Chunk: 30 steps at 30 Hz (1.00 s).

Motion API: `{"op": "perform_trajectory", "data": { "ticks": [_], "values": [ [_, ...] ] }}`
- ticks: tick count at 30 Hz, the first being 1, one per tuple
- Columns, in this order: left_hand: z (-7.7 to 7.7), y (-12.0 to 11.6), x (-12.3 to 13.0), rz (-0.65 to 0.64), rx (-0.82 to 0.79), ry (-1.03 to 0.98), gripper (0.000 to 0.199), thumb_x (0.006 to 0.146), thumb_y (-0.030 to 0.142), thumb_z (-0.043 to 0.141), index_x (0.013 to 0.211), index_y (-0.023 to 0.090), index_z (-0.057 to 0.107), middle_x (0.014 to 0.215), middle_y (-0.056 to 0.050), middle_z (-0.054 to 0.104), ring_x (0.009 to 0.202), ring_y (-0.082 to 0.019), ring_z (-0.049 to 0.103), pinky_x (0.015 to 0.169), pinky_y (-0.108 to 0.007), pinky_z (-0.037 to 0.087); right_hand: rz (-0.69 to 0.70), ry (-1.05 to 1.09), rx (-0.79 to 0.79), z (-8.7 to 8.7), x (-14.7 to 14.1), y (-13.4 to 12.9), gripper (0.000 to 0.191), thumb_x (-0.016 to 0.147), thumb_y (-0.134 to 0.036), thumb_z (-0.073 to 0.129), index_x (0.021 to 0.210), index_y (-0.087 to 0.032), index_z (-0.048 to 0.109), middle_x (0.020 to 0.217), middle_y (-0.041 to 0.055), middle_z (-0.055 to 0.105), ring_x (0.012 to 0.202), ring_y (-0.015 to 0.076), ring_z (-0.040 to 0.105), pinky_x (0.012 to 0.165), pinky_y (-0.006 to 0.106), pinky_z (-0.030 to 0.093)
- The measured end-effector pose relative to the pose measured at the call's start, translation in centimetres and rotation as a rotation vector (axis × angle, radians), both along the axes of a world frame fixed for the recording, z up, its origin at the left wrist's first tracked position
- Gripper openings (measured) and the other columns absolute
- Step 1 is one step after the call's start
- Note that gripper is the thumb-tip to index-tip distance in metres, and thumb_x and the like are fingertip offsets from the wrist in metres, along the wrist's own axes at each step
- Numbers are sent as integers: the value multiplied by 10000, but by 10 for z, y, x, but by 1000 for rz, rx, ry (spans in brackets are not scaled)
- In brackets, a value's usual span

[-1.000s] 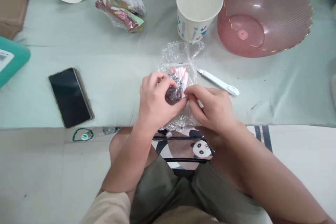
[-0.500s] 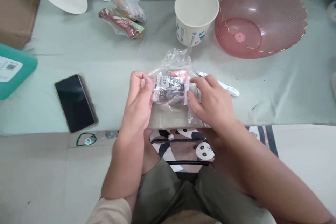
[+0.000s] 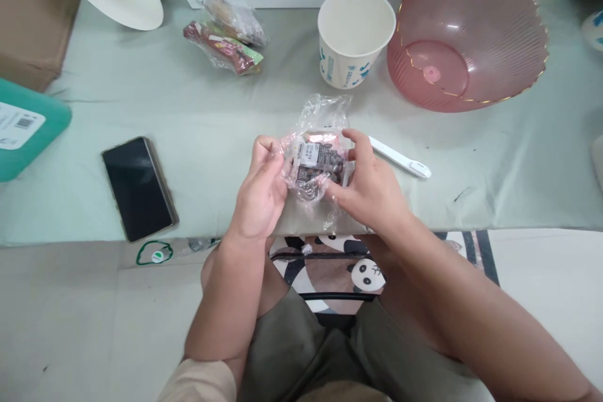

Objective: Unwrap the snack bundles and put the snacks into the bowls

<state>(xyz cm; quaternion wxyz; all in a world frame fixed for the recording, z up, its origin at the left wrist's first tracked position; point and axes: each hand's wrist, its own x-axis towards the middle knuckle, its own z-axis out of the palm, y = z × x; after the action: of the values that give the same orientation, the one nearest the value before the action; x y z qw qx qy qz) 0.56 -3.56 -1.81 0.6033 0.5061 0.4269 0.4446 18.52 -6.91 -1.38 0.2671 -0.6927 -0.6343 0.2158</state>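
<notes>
Packet (image 3: 320, 163), dark and printed with a pale label and a reddish upper part, sat inside a clear bag (image 3: 325, 112) between your two hands, over the near part of the counter (image 3: 475, 201). Your left hand (image 3: 261, 188) pinched the bag's left side, thumb against curled fingers. Your right hand (image 3: 372, 182) was half curled at the packet's right end, thumb touching the plastic low down and fingers higher up; you could not tell whether it gripped or only touched. Just right of that hand, you had a white tool (image 3: 400, 158) lying at a slant, its far end hidden behind your fingers.

Beyond the bag stood a paper cup (image 3: 343, 68), upright, with blue print, and close to its right was a pink ribbed bowl (image 3: 471, 31) with a gold rim. Two wrapped snacks (image 3: 226, 50) lay together farther up to your left. A black phone (image 3: 139, 188) lay face up near the left front edge, and past it was a green container (image 3: 35, 132) with a barcode label.
</notes>
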Motion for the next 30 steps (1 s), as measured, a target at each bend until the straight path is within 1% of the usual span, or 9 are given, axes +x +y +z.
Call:
{"op": "perform_trajectory", "data": {
  "ticks": [3, 6, 11, 14, 17, 20, 24, 27, 30],
  "values": [
    [1, -1, 5, -3, 19, -12, 402, 964, 617, 525, 892, 266, 343, 1031, -43, 631, 952, -219, 701, 671, -352, 573, 8, 152, 20, -2, 0, 0, 779, 765, -429, 736, 1444, -196, 433, 985, 91, 714, 728, 236, 666, 624, 347, 489],
    [4, -2, 7, -3, 40, -25, 395, 964, 590, 526, 882, 261, 322, 1107, -54, 659, 968, -230, 721, 683, -376, 592, 42, 247, 13, 1, 0, 1, 661, 759, -381, 738, 1337, -218, 462, 1061, 98, 714, 886, 259, 694, 746, 379, 545],
    [12, -3, 6, -21, -13, -130, 349, 913, 505, 587, 888, 266, 334, 1255, -64, 667, 1041, -259, 737, 767, -450, 626, 112, 407, -13, 6, 2, -1, 509, 773, -334, 704, 1188, -241, 424, 1202, 104, 690, 1054, 249, 681, 879, 401, 552],
    [15, -3, 5, -27, -43, -150, 339, 903, 518, 584, 889, 269, 355, 1317, -47, 665, 1075, -254, 733, 793, -453, 629, 118, 493, -33, 2, 4, -3, 510, 782, -345, 720, 1162, -253, 392, 1167, 85, 683, 1043, 231, 676, 869, 383, 545],
    [14, -3, 2, -44, -14, -111, 321, 933, 587, 522, 918, 283, 420, 1334, -44, 668, 1084, -258, 730, 749, -431, 622, 91, 589, -51, -4, 5, -5, 515, 784, -361, 741, 1125, -267, 367, 1027, 28, 667, 911, 194, 661, 780, 340, 533],
    [10, -4, -1, -74, -40, -108, 328, 938, 630, 492, 952, 302, 479, 1433, -27, 627, 1102, -264, 722, 714, -409, 608, 104, 710, -2, -7, 4, -4, 495, 799, -330, 737, 1107, -275, 353, 1100, 34, 666, 955, 181, 662, 832, 341, 546],
    [9, -7, 1, -74, -181, -342, 261, 886, 543, 610, 917, 295, 534, 1500, 17, 596, 1128, -285, 712, 715, -395, 606, 136, 866, 39, -6, 4, -2, 517, 828, -346, 750, 1189, -290, 383, 1287, 69, 659, 1223, 224, 640, 1041, 413, 530],
    [12, -9, 5, -6, -231, -552, 176, 883, 448, 646, 876, 281, 591, 1420, 17, 655, 1212, -322, 683, 861, -470, 622, 44, 945, -30, -6, 6, -2, 644, 813, -430, 808, 1311, -306, 420, 1238, 63, 673, 1173, 247, 657, 997, 425, 560],
    [14, -9, 7, 44, -247, -639, 142, 876, 398, 662, 832, 269, 622, 1363, 17, 688, 1320, -357, 625, 1009, -573, 583, -95, 1076, -97, -5, 7, -2, 737, 761, -505, 856, 1348, -312, 454, 1165, 42, 697, 1044, 235, 694, 926, 414, 594]
  ]
}}
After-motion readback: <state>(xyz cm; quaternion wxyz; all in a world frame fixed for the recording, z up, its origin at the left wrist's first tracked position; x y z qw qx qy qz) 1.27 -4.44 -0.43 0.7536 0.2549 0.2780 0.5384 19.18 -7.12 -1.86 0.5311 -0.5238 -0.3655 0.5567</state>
